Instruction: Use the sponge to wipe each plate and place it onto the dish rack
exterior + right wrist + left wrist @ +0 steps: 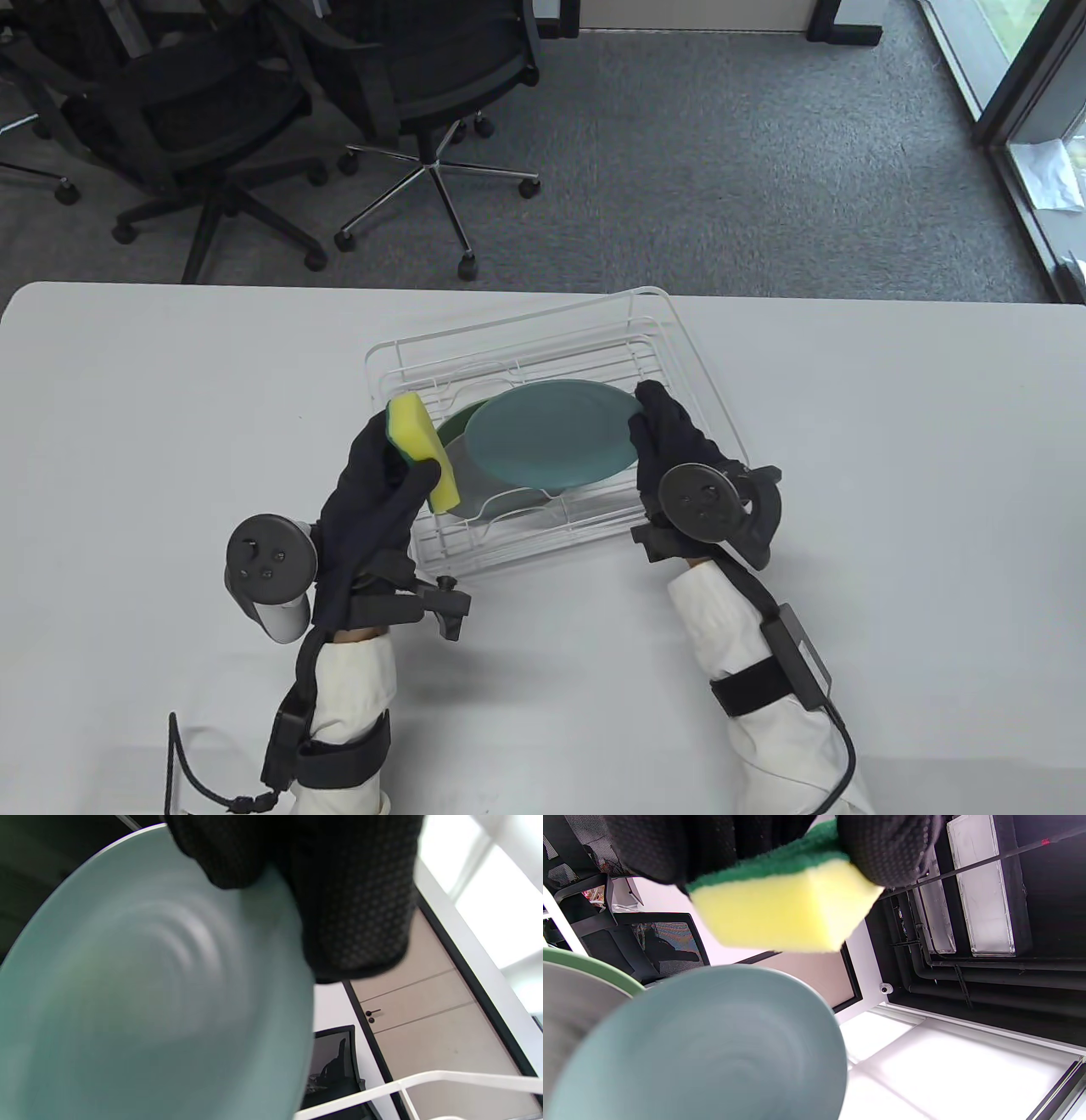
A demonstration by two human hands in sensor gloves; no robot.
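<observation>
A white wire dish rack [679, 340] stands mid-table. My right hand [657, 433] grips the right rim of a teal plate [551, 437], held tilted over the rack; the same teal plate [127, 1005] fills the right wrist view under my gloved fingers [352, 899]. Behind it in the rack stand a grey plate [465, 475] and a green plate [454, 418], mostly hidden. My left hand [386, 484] holds a yellow sponge [422, 450] with a green scrub side at the rack's left end. In the left wrist view the sponge [780, 912] hangs just above the teal plate [712, 1052], apart from it.
The white table [891, 509] stretches wide on both sides of the rack. Black office chairs [212, 110] stand on the grey carpet beyond the table's far edge. A glass door frame [1018, 102] is at the far right.
</observation>
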